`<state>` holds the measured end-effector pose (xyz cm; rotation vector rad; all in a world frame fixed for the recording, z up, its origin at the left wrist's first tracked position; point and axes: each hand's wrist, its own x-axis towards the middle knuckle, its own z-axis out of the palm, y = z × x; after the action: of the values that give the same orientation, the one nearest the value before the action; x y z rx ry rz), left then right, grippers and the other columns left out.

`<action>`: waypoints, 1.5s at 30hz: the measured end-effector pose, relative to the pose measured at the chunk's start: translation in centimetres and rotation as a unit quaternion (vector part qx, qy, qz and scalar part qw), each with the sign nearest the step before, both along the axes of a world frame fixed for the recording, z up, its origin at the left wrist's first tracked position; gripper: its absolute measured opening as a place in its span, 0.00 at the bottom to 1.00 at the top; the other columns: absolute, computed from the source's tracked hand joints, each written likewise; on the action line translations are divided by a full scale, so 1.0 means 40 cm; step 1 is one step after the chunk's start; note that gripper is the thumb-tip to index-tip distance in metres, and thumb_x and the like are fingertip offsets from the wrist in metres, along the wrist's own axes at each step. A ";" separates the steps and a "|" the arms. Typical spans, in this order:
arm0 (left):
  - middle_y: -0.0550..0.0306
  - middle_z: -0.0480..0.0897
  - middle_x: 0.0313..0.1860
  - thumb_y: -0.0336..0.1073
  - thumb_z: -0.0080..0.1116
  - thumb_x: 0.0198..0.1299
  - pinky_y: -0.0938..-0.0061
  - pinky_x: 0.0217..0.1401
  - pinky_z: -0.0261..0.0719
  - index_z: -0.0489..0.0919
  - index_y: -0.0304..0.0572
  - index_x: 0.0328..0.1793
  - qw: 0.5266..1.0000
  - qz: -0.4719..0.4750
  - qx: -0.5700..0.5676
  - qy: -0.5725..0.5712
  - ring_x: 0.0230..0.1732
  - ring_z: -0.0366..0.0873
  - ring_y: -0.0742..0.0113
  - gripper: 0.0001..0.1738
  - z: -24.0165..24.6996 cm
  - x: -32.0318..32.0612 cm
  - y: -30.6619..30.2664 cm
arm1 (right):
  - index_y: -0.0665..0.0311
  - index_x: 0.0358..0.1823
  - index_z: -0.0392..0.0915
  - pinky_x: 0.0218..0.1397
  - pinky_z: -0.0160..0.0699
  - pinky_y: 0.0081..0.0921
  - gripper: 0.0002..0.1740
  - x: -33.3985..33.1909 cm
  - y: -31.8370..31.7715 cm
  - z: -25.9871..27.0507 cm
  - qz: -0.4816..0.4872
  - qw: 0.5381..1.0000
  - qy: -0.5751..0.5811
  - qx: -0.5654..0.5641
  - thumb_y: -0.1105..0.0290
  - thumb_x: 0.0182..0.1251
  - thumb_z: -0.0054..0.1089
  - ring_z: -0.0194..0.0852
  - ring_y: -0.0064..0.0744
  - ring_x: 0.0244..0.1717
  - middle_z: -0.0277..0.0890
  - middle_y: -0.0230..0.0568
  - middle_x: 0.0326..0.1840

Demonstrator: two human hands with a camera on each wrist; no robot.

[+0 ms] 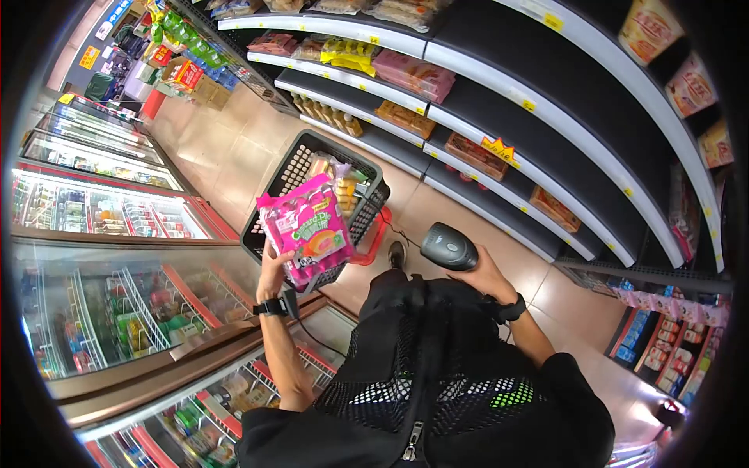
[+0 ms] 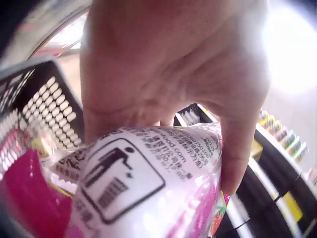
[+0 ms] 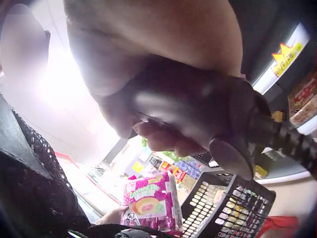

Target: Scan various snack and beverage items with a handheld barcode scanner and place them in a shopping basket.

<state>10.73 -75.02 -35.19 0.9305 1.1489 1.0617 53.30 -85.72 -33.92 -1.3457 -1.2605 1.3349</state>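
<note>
Glass-topped freezer cabinets (image 1: 117, 210) line the aisle at left; beside them I see the left hand (image 1: 273, 271) clamped on a pink snack bag (image 1: 308, 230), its fingers hidden behind the pack. The bag is held above the black basket (image 1: 290, 168) and covers much of it, so only a few packets (image 1: 343, 183) show, too small to identify. At right, the right hand (image 1: 485, 274) is wrapped round a barcode scanner (image 1: 447, 246), near the shelves (image 1: 499, 93).

The basket (image 1: 290, 168) stood on the floor (image 1: 234, 148) ahead of the person, goods (image 1: 343, 183) lying in it; freezer cabinets (image 1: 117, 214) ran along its left, shelves (image 1: 499, 101) along its right; the left hand (image 1: 273, 271) held the packet (image 1: 307, 228) up over the basket's near rim; the scanner (image 1: 449, 247) sat in the right hand (image 1: 485, 277), right of the packet and apart from it.
</note>
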 end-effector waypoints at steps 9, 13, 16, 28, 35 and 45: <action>0.36 0.81 0.44 0.37 0.73 0.39 0.55 0.51 0.77 0.58 0.43 0.70 0.765 -0.235 0.013 0.600 0.47 0.80 0.39 0.50 -0.343 -0.193 0.243 | 0.71 0.52 0.76 0.53 0.74 0.26 0.27 -0.158 0.048 -0.002 -0.049 0.998 -0.027 -0.033 0.71 0.49 0.74 0.78 0.28 0.46 0.82 0.42 0.45; 0.32 0.75 0.53 0.40 0.72 0.41 0.51 0.51 0.76 0.57 0.37 0.69 0.695 -0.346 0.058 0.627 0.51 0.77 0.35 0.49 -0.482 -0.227 0.235 | 0.71 0.56 0.74 0.54 0.75 0.30 0.32 -0.216 0.033 0.030 -0.089 0.992 -0.058 -0.066 0.68 0.48 0.74 0.81 0.37 0.48 0.82 0.50 0.47; 0.32 0.76 0.52 0.40 0.73 0.41 0.51 0.51 0.76 0.58 0.37 0.67 0.732 -0.323 0.087 0.594 0.51 0.76 0.35 0.48 -0.479 -0.227 0.223 | 0.72 0.56 0.74 0.54 0.75 0.32 0.33 -0.236 0.027 0.055 -0.098 0.988 -0.085 -0.078 0.67 0.48 0.73 0.81 0.40 0.49 0.81 0.51 0.46; 0.30 0.81 0.37 0.46 0.71 0.48 0.48 0.47 0.77 0.55 0.35 0.64 0.674 -0.452 0.014 0.583 0.43 0.79 0.31 0.46 -0.540 -0.149 0.199 | 0.71 0.58 0.73 0.54 0.76 0.34 0.34 -0.279 0.033 0.042 -0.122 0.986 -0.076 -0.089 0.66 0.48 0.73 0.81 0.44 0.49 0.81 0.52 0.48; 0.29 0.78 0.45 0.41 0.66 0.49 0.47 0.48 0.75 0.56 0.35 0.61 0.740 -0.395 0.035 0.543 0.47 0.77 0.32 0.39 -0.700 -0.095 0.204 | 0.73 0.53 0.74 0.54 0.75 0.31 0.30 -0.285 0.023 0.056 -0.109 0.987 -0.093 -0.073 0.68 0.49 0.74 0.80 0.39 0.49 0.80 0.51 0.49; 0.39 0.79 0.52 0.48 0.55 0.64 0.55 0.52 0.75 0.71 0.37 0.59 0.796 -0.276 0.059 0.535 0.52 0.78 0.42 0.25 -0.543 -0.065 0.193 | 0.70 0.57 0.70 0.54 0.75 0.35 0.34 -0.260 0.021 0.014 -0.078 0.985 -0.147 -0.051 0.65 0.49 0.73 0.79 0.51 0.50 0.78 0.55 0.48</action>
<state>8.11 -67.31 -56.91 1.9433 1.5390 0.0286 42.91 -84.87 -33.35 -1.7260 -1.2618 1.1343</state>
